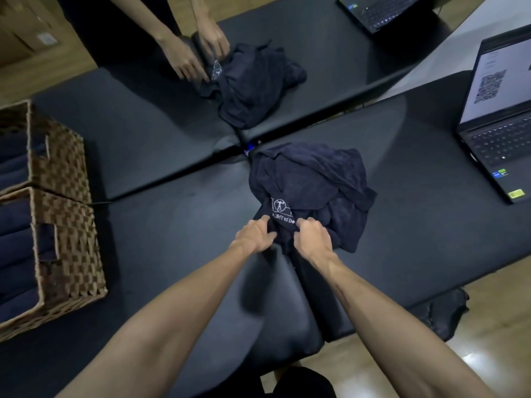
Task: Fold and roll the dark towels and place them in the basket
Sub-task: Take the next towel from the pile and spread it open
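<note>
A heap of dark navy towels [310, 185] lies crumpled on the black padded table [161, 231] in front of me. The nearest towel shows a white printed logo facing me. My left hand [255, 235] grips the near edge of that towel just left of the logo text. My right hand [313, 237] grips the same edge a little to the right, fingers curled into the cloth. At the left edge stands a woven basket [71, 248] holding several rolled dark towels.
Across the table another person's two hands [198, 50] work on a second dark towel pile [258, 81]. A second woven basket [54, 156] stands behind the first. An open laptop [500, 122] stands at the right, another [382, 10] at the far right. A dark cloth [445, 314] lies on the floor.
</note>
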